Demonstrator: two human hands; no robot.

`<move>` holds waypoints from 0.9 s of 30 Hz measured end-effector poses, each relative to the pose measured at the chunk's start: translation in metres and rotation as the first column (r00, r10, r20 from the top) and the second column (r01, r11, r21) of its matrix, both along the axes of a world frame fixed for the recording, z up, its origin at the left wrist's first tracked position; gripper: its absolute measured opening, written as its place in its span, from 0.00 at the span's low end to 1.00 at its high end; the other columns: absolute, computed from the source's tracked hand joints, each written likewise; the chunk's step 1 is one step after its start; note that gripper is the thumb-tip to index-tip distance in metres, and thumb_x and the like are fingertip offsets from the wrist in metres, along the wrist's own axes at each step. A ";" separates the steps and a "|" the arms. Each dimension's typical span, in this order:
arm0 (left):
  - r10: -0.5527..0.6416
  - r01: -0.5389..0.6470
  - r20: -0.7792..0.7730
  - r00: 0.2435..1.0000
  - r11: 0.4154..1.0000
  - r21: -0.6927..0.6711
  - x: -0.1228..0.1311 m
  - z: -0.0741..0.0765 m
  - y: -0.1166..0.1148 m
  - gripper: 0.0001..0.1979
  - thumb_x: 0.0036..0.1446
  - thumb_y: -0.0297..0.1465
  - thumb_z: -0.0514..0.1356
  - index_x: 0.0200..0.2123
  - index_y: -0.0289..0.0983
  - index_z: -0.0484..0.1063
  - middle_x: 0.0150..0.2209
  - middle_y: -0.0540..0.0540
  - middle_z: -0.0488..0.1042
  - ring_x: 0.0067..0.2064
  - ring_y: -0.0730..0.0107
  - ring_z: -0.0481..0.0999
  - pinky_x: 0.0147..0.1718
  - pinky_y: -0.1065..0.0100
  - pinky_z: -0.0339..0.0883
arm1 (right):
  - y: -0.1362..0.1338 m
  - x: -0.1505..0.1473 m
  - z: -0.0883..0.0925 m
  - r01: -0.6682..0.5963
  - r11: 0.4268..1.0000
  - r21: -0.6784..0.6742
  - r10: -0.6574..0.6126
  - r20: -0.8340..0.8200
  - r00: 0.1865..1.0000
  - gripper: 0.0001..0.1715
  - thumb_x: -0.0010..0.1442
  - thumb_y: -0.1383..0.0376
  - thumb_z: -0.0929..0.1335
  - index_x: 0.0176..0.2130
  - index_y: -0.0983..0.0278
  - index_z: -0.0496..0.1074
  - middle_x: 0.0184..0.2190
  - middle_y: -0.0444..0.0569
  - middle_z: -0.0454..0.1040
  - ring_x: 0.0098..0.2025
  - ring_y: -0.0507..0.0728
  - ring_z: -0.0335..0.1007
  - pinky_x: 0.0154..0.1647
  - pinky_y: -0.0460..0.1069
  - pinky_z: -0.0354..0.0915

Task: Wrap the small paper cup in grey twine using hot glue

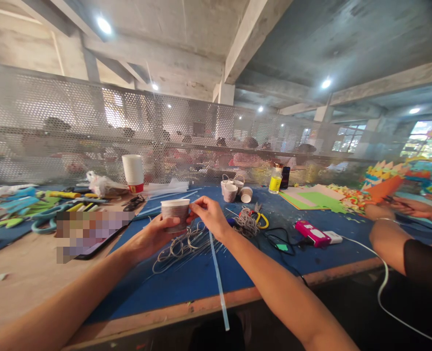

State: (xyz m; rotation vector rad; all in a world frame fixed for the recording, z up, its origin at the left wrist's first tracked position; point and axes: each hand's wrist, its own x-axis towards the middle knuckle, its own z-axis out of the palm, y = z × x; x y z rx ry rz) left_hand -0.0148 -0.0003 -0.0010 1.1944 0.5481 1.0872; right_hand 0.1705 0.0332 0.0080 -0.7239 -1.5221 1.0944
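A paper cup [175, 210] with grey cord wound round its side is held upright over the blue mat. My left hand [157, 235] wraps round the cup from the left and below. At the cup's right side my right hand [207, 213] is closed in a pinch; what lies between its fingertips is too small to make out. Loose grey cord [179, 251] lies in loops under the cup. A pale blue strip [219, 282] hangs down past the mat's front edge. Cord-wrapped small cups [230, 192] stand behind, one of them on its side.
Yellow-handled scissors [262, 220] lie beside a bundle of cord. A pink device [313, 234] with a white cable, a bottle [275, 179] and green paper [316, 200] are to the right. Left are a phone [99, 239] and stacked cups [133, 170]. Another person's arms reach in at right.
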 end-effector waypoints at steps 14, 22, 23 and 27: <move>-0.010 0.011 0.020 1.000 0.999 -0.038 -0.007 -0.005 0.004 0.23 0.55 0.29 0.68 0.55 0.39 0.77 0.50 0.39 0.81 0.49 0.57 0.79 0.49 0.62 0.72 | 0.000 0.000 0.001 -0.060 0.996 -0.065 0.055 -0.063 0.996 0.24 0.54 0.48 0.76 0.32 0.62 0.68 0.24 0.39 0.73 0.23 0.53 0.75 0.32 0.49 0.69; -0.006 0.006 0.008 1.000 0.999 -0.038 -0.006 -0.003 0.002 0.21 0.52 0.29 0.69 0.51 0.38 0.80 0.48 0.40 0.82 0.49 0.55 0.79 0.49 0.61 0.71 | -0.001 0.000 0.002 -0.114 0.985 -0.131 0.099 -0.114 0.989 0.24 0.52 0.50 0.78 0.31 0.62 0.68 0.24 0.39 0.73 0.24 0.54 0.76 0.33 0.49 0.71; -0.005 0.005 0.006 1.000 0.999 -0.037 -0.005 -0.002 0.001 0.21 0.52 0.29 0.69 0.51 0.38 0.80 0.48 0.40 0.82 0.49 0.55 0.79 0.49 0.61 0.71 | 0.000 0.000 0.002 -0.119 0.984 -0.136 0.103 -0.120 0.987 0.24 0.51 0.50 0.78 0.31 0.62 0.68 0.24 0.39 0.73 0.23 0.54 0.76 0.33 0.49 0.71; 0.002 -0.002 -0.008 1.000 1.000 -0.024 -0.005 0.000 -0.001 0.22 0.52 0.30 0.69 0.52 0.38 0.79 0.48 0.40 0.82 0.49 0.55 0.79 0.48 0.61 0.71 | 0.000 0.000 0.003 -0.132 0.976 -0.170 0.111 -0.128 0.986 0.25 0.50 0.49 0.78 0.31 0.62 0.68 0.24 0.39 0.73 0.23 0.53 0.76 0.33 0.49 0.71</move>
